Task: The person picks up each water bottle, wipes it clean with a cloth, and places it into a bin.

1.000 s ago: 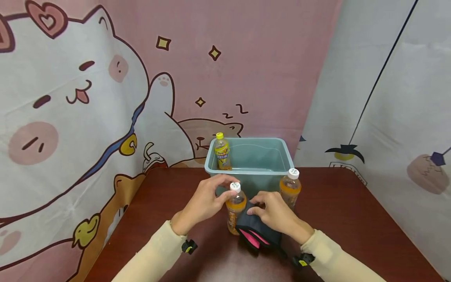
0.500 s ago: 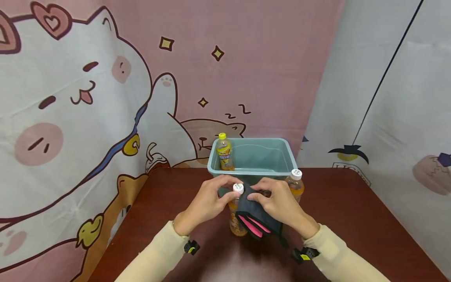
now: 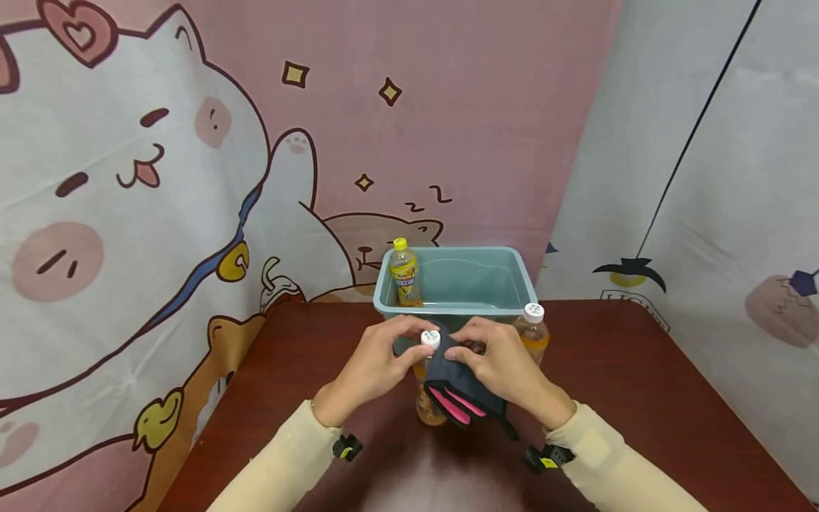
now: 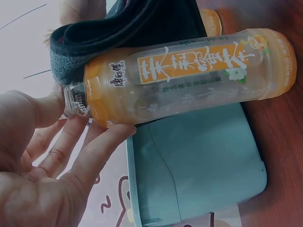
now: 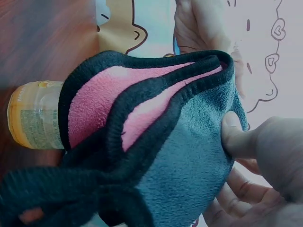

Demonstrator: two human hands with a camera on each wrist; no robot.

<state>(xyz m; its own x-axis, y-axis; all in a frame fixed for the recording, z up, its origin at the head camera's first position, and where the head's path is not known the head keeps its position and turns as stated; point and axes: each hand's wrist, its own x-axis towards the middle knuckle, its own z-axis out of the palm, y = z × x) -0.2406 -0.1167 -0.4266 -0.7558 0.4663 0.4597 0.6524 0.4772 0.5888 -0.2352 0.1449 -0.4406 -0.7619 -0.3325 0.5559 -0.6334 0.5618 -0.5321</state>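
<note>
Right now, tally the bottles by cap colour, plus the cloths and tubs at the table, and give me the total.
White-capped bottles: 2
Yellow-capped bottle: 1
Dark grey and pink cloth: 1
Blue-green tub: 1
Total: 5

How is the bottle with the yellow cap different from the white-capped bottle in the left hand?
The yellow-capped bottle has a mostly yellow label; the white-capped bottle has orange on its label. The yellow-capped bottle is inside the blue-green bin; the white-capped bottle is outside it. The left hand holds the white-capped bottle, while neither hand touches the yellow-capped bottle. Both are see-through and have caps on.
</note>
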